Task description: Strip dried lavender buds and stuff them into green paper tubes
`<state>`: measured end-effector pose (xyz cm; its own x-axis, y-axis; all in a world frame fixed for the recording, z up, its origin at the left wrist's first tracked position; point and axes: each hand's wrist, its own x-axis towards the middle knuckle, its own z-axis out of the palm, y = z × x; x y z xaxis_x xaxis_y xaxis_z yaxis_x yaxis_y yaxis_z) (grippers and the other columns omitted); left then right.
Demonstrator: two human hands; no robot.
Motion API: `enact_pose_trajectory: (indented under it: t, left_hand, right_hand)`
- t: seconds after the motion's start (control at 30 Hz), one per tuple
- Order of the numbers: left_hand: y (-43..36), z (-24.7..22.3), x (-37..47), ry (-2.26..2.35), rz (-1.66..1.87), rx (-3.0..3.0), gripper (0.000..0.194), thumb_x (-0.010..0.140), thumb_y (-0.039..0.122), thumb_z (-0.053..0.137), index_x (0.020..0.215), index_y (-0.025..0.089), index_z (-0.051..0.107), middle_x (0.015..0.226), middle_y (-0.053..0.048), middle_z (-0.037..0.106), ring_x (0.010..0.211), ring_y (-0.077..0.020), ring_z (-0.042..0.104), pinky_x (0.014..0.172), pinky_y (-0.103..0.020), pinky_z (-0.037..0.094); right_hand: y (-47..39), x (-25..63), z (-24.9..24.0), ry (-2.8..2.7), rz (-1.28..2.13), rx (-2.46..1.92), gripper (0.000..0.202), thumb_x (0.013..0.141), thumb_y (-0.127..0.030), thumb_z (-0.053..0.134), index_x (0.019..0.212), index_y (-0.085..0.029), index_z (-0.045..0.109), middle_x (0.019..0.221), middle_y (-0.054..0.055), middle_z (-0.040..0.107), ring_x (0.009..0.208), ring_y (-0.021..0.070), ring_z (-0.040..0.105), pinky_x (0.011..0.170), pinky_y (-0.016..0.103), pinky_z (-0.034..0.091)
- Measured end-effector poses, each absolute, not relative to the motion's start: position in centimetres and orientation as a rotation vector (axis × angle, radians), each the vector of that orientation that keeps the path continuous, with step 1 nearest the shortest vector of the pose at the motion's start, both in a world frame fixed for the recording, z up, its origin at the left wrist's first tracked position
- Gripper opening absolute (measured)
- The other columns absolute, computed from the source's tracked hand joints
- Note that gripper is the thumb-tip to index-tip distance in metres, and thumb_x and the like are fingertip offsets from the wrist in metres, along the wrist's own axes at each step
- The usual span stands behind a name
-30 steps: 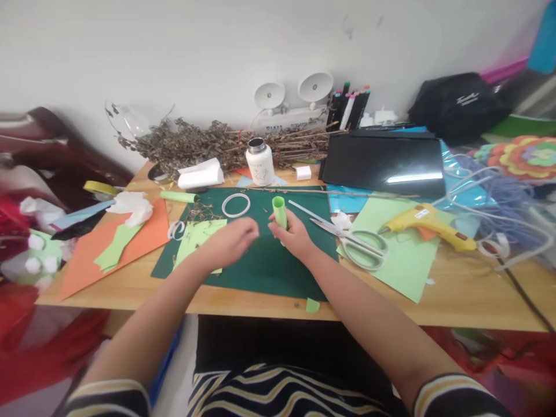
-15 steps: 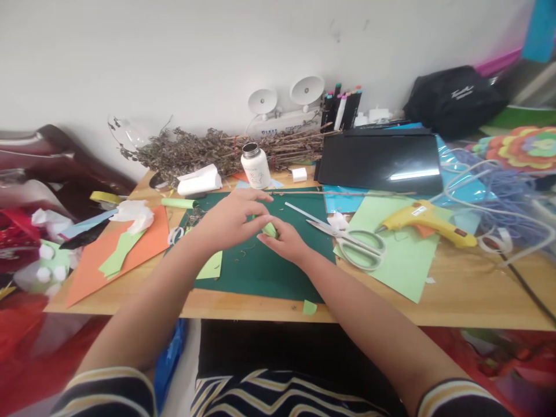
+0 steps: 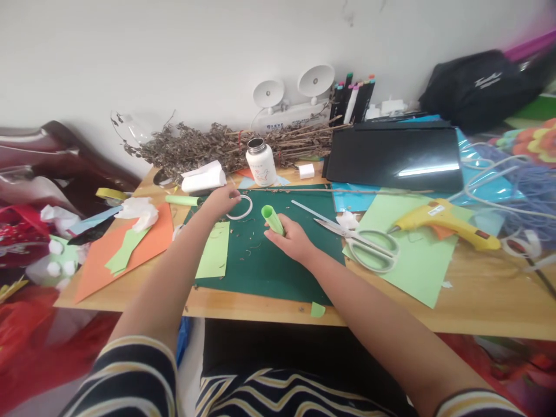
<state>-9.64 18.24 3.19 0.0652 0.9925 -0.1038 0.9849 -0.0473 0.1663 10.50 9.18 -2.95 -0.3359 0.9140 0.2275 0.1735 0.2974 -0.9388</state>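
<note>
A yellow pistol-shaped plastic glue gun (image 3: 445, 215) and white-handled metal scissors (image 3: 354, 236) are making this wooden counter (image 3: 260, 304) a craft workspace.

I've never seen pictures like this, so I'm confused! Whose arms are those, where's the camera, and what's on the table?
There's no robot here, just a person using two bare hands. The camera sits on that person's head, looking forward and down, so you see almost what they see.

The right hand holds a green tube, tilted with its open end up. The left hand is by a white ring; I can't tell if it's gripping it.

On the table lie a green mat, scissors and a yellow glue gun. Farther back are a bottle and dried plants.
</note>
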Motion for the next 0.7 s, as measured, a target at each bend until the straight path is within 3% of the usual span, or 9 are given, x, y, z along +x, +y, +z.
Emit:
enact_pose_trajectory:
  t: [0.27,0.5,0.7]
  left_hand:
    - [22.3,1.3,-8.8,2.307,-0.137,1.956,0.046,0.076,0.047,0.048,0.102,0.013,0.062,0.109,-0.018,0.063,0.104,-0.0334,0.057,0.084,-0.042,0.046]
    - [23.7,1.4,-6.4,2.367,-0.259,1.927,0.042,0.077,0.035,0.050,0.111,0.010,0.058,0.117,-0.022,0.058,0.108,-0.0312,0.056,0.088,-0.040,0.045]
    - [23.5,0.8,-5.5,2.344,-0.246,1.976,0.033,0.073,0.019,0.052,0.102,0.008,0.062,0.114,-0.024,0.059,0.106,-0.0328,0.056,0.085,-0.043,0.046]
  right_hand:
    - [9.1,10.5,-2.7,-1.757,1.096,-1.035,0.024,0.073,-0.042,0.048,0.081,-0.020,0.049,0.064,-0.003,0.047,0.059,0.0106,0.043,0.057,0.023,0.034]
    - [9.1,10.2,-2.7,-1.856,1.069,-0.968,0.027,0.075,-0.044,0.048,0.087,-0.019,0.052,0.072,-0.001,0.054,0.064,0.0121,0.046,0.060,0.023,0.034]
    - [9.3,10.1,-2.8,-1.883,1.092,-0.967,0.029,0.076,-0.044,0.049,0.091,-0.020,0.053,0.076,0.000,0.057,0.065,0.0131,0.048,0.060,0.024,0.035]
